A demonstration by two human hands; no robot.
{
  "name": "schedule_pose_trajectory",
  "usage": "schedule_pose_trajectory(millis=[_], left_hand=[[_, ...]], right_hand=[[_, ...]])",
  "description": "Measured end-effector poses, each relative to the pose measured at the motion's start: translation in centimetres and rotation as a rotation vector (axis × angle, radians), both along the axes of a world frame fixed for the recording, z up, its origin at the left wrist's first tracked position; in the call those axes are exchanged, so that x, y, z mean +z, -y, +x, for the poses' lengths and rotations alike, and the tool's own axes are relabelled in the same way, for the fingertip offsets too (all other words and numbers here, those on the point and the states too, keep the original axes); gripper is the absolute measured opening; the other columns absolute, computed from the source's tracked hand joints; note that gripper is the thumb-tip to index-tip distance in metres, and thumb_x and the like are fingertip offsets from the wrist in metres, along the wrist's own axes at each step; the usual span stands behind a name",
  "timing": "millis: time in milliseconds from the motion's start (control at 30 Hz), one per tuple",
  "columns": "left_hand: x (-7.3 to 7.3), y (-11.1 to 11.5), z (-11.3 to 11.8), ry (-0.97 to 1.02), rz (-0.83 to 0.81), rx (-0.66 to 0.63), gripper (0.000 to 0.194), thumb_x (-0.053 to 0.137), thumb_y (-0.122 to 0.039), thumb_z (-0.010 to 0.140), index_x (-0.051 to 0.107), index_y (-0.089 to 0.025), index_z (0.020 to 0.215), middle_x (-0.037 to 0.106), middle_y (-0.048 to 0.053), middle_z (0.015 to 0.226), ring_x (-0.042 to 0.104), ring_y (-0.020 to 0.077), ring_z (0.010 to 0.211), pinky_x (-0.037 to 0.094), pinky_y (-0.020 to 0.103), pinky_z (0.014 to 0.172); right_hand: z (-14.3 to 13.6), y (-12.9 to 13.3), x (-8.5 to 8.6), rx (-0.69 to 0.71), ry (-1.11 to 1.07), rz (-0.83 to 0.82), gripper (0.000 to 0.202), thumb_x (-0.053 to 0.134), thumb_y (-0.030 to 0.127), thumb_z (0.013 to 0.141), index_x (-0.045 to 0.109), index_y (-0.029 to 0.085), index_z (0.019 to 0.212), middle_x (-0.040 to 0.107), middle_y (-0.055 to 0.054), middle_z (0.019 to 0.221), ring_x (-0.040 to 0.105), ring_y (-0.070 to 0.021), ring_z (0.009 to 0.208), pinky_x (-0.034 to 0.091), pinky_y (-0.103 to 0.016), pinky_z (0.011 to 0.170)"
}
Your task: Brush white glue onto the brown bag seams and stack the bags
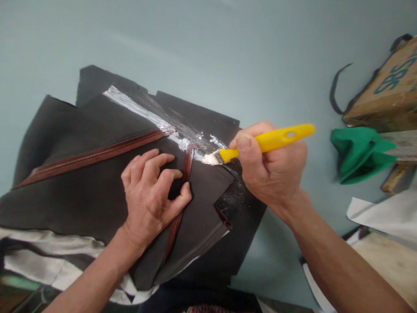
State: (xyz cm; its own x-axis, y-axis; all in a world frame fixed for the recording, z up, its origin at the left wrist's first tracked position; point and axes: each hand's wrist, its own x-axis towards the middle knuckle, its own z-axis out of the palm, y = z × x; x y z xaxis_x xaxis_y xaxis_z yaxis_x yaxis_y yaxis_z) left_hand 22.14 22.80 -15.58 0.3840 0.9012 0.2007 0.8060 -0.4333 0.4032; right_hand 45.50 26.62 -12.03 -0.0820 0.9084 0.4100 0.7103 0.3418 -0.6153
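My right hand (272, 169) grips the yellow handle of a brush (283, 135). Its bristles, coated in white paste, touch the edge of a dark grey leather-like piece (97, 204). With fingers bent and apart, my left hand (153, 191) rests on that piece, beside a reddish-brown stitched strip (187, 167). A second brown strip (87, 155) slants across the piece to the left. White paste (140, 111) forms a band along the upper edge. Under the piece lies a black, paste-smeared sheet (195, 111).
The work lies on a pale blue-green table (276, 56). To the right are a cardboard box (384, 95) with blue letters, a black strap (334, 91), a green cloth (361, 152) and white paper (381, 213). White fabric (42, 263) hangs at the lower left.
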Motion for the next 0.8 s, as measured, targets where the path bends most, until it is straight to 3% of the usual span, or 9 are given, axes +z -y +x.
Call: schedule_pose_trajectory(millis=[200,333,500,667,800], left_hand=[[0.1,-0.1,0.0,-0.004,-0.022,0.0,0.017,0.076,-0.033,0.086,0.066,-0.028,0.099,0.07,0.009,0.127,0.06,0.0389,0.133,0.041,0.064,0.114],[0.1,-0.1,0.1,-0.005,-0.007,0.006,0.016,0.076,-0.034,0.087,0.065,-0.029,0.098,0.071,0.008,0.125,0.06,0.0382,0.133,0.042,0.063,0.114],[0.2,0.0,0.2,-0.027,-0.023,0.013,0.016,0.075,-0.034,0.088,0.064,-0.03,0.098,0.07,0.008,0.126,0.06,0.0393,0.133,0.043,0.065,0.113],[0.0,-0.1,0.0,-0.017,-0.014,0.011,0.018,0.077,-0.033,0.086,0.065,-0.03,0.099,0.07,0.009,0.126,0.06,0.0399,0.134,0.043,0.066,0.114],[0.1,-0.1,0.0,-0.022,0.0,-0.007,0.018,0.076,-0.033,0.087,0.063,-0.029,0.099,0.07,0.009,0.125,0.061,0.0407,0.132,0.044,0.067,0.112]], right_hand=[[0.1,0.0,-0.2,0.037,-0.017,0.016,0.034,0.045,0.036,0.108,0.069,0.023,0.087,0.074,0.001,0.076,0.064,-0.0116,0.06,0.051,-0.024,0.056],[0.7,0.6,-0.3,0.014,-0.001,0.011,0.029,0.049,0.03,0.107,0.066,0.024,0.084,0.074,0.001,0.075,0.061,-0.0115,0.055,0.047,-0.026,0.051],[0.8,0.8,-0.1,0.049,-0.083,0.001,0.023,0.051,0.029,0.106,0.067,0.024,0.09,0.076,0.001,0.08,0.065,-0.0117,0.061,0.051,-0.025,0.058],[2.5,2.3,0.6,0.04,0.012,-0.066,0.03,0.05,0.029,0.106,0.066,0.023,0.081,0.073,0.002,0.072,0.059,-0.0097,0.05,0.045,-0.024,0.047],[2.8,3.5,1.6,-0.084,-0.017,-0.018,0.029,0.054,0.033,0.106,0.07,0.024,0.083,0.071,0.002,0.068,0.053,-0.0103,0.045,0.041,-0.026,0.042]])
